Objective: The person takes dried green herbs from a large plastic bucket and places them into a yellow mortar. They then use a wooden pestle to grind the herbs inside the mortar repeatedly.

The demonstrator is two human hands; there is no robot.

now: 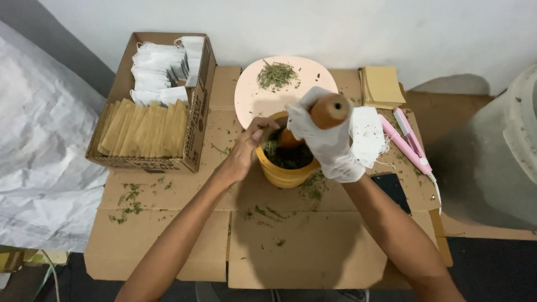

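A yellow mortar [282,174] stands in the middle of the flattened cardboard, with dark green herbs inside. My right hand [325,140], in a white glove, grips an orange-brown wooden pestle [329,111] whose lower end is down in the mortar. My bare left hand [244,151] rests against the mortar's left rim, fingers on its edge. Behind the mortar lies a pale pink round plate [251,98] carrying a small pile of dried green herbs [276,74].
A cardboard box [198,120] at the back left holds white and tan paper sachets. Tan envelopes [382,85], a white sachet [367,134] and a pink heat-sealing tool [408,142] lie to the right. Herb crumbs scatter the cardboard [302,246]. A grey container [503,156] stands far right.
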